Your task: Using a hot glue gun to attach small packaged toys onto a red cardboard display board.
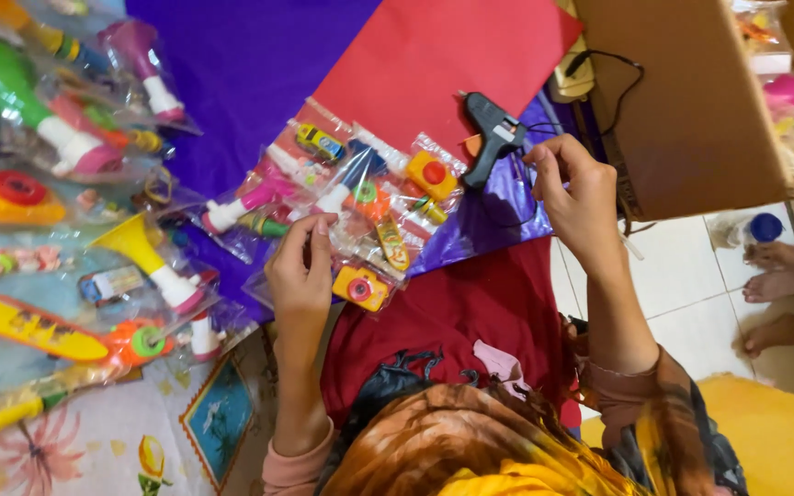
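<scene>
Along the left edge, from nine to eleven o'clock, lie clear bags of plastic toys: a green and pink trumpet (20,106), a yellow horn (144,253) and a long yellow toy boat (29,323), all resting on a patterned floor mat (94,450). Toward the middle, a purple sheet (250,64) spreads under a red sheet (434,55) at twelve o'clock.

Near the centre, the left hand (300,271) has its grip pinched shut, thumb and fingertips closed on the edge of a clear packet (360,230) of small toys. That packet holds a pink whistle (245,202), a little yellow car (319,140), an orange block with a red button (432,174) and a yellow toy camera (360,287), which lies just beside the hand at its three o'clock side.

Right of the packet, a black glue gun (493,133) rests on the purple sheet. The right hand (581,202) is just beside it; its fingers curl half closed, thumb and forefinger meeting at the gun's thin cord (530,174), though I cannot tell how firmly.

At two o'clock a brown cardboard box (691,101) stands, and bare feet (778,271) of another person rest on the white tile floor (682,285) at three o'clock.
</scene>
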